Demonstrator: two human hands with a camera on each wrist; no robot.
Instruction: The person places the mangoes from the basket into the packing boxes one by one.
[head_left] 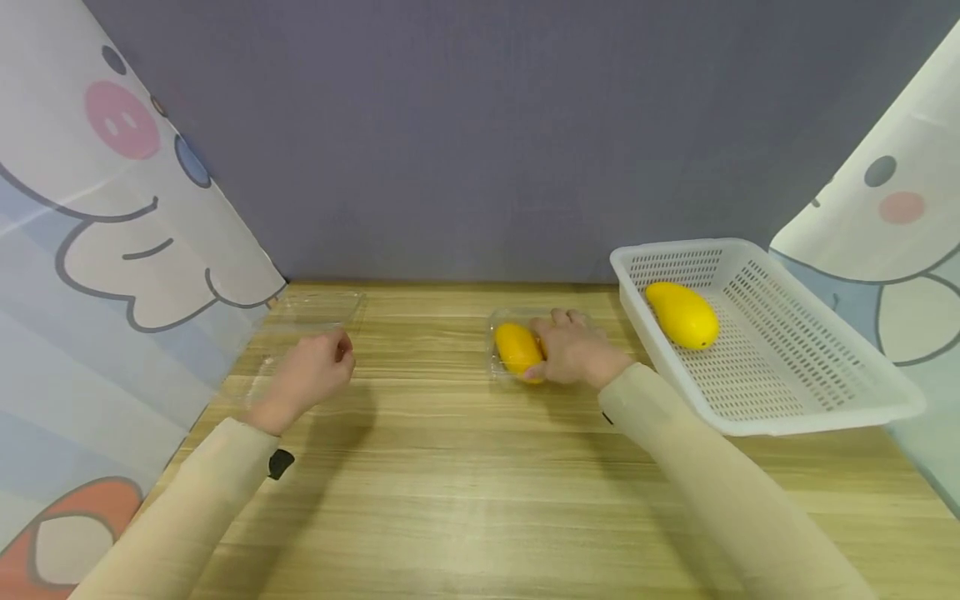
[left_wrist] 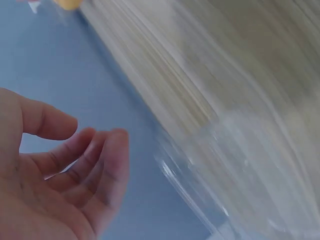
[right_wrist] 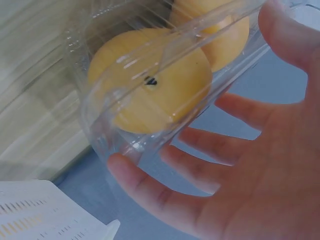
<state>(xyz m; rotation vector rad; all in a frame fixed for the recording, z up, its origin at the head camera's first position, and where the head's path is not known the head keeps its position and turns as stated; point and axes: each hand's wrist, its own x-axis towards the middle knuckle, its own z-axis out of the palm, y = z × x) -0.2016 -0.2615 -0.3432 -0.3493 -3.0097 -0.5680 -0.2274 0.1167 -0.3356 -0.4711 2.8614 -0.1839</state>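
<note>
A clear plastic box [head_left: 491, 367] holds a yellow mango [head_left: 517, 346] and a second mango [right_wrist: 212, 47], seen more fully in the right wrist view. My right hand [head_left: 573, 348] is over the box's right side and partly hides it. In the right wrist view its fingers [right_wrist: 150, 192] are spread beside the box wall, apparently touching it, and the thumb lies near the upper edge. My left hand [head_left: 311, 371] hovers at the left with fingers loosely bent and nothing in them. Nearest to it is an empty clear plastic container [head_left: 318, 308].
At the right, a white perforated basket [head_left: 817, 325] holds another mango [head_left: 682, 315]. More transparent plastic [head_left: 258, 379] lies at the table's left edge, partly behind the left hand. A grey panel [head_left: 450, 150] stands behind the wooden table [head_left: 450, 500], with printed curtains at both sides.
</note>
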